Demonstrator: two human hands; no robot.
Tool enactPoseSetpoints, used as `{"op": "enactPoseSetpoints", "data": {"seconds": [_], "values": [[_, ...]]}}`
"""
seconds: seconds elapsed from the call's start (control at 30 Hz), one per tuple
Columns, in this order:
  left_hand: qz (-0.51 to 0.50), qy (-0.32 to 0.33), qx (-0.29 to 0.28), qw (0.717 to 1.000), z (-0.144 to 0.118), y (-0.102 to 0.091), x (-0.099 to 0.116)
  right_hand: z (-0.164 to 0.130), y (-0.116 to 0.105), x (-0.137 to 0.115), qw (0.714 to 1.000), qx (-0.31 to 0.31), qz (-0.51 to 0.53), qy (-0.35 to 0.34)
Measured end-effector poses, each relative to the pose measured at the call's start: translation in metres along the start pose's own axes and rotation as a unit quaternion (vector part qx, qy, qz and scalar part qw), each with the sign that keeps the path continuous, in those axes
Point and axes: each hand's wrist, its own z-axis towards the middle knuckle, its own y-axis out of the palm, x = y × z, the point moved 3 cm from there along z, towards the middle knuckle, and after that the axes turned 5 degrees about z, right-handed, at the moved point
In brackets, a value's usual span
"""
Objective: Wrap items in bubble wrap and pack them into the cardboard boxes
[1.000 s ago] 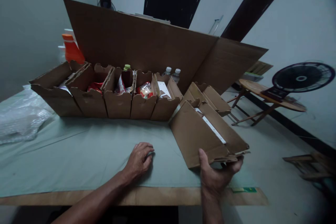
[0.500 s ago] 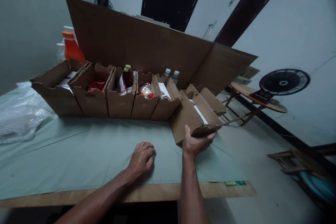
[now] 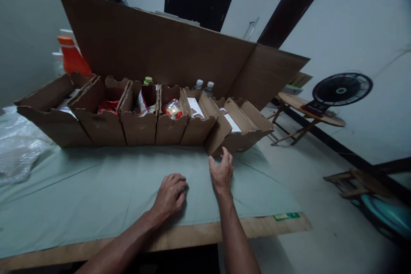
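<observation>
Box [image 3: 236, 140]: biggest change tbh. 1 s ago it was pulled in close & gripped by the right hand [image 3: 221, 170]; half a sec ago it was farther fwd w/ the hand on its near edge. Rn it's just beyond the fingertips, looks set down.

Grip: let go. Thumb & fingers stand apart, curved, nothing between them, pointing at the foot of the box. Idk if a fingertip still brushes the cardboard, can't tell from this angle.

White insert [image 3: 231, 123]: inside the box, so past the grip too. Went along for the ride.

Row of five boxes [image 3: 138, 130]: fwd-left of the grip, same arrangement as b4. The box is now right by the row's near-grip end; can't tell if walls touch.

Outer box [image 3: 258, 115]: fwd-right of the grip, on the box's far side from the row.

Left hand [image 3: 170, 192]: left of the grip & a bit nearer the wearer, resting on the green cloth [image 3: 135, 188], basically hasn't moved. Palm's hidden, so idk if it's closed or loose.

Upshot: imo the push-back is done, box is lined up w/ the others & the right hand is free.
</observation>
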Motion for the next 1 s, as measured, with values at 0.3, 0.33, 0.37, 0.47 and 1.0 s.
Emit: {"op": "enactPoseSetpoints", "data": {"seconds": [0.3, 0.33, 0.37, 0.47, 1.0], "values": [[-0.013, -0.003, 0.006, 1.0, 0.0, 0.001, -0.002, 0.01, 0.014, 0.002, 0.998, -0.05, -0.036, 0.012], [-0.013, -0.005, 0.008, 1.0, 0.0, 0.001, -0.002, 0.01, 0.014, 0.004, 0.998, -0.054, -0.038, 0.014], [-0.014, -0.006, 0.009, 1.0, 0.0, 0.001, -0.002, 0.011, 0.014, 0.007, 0.997, -0.057, -0.041, 0.017], [-0.015, -0.009, 0.01, 1.0, -0.001, 0.002, -0.003, 0.013, 0.016, 0.016, 0.997, -0.064, -0.043, 0.023], [0.004, 0.007, 0.01, 1.0, -0.003, 0.004, -0.002, 0.101, -0.052, 0.118, 0.981, 0.089, 0.124, 0.123]]}}
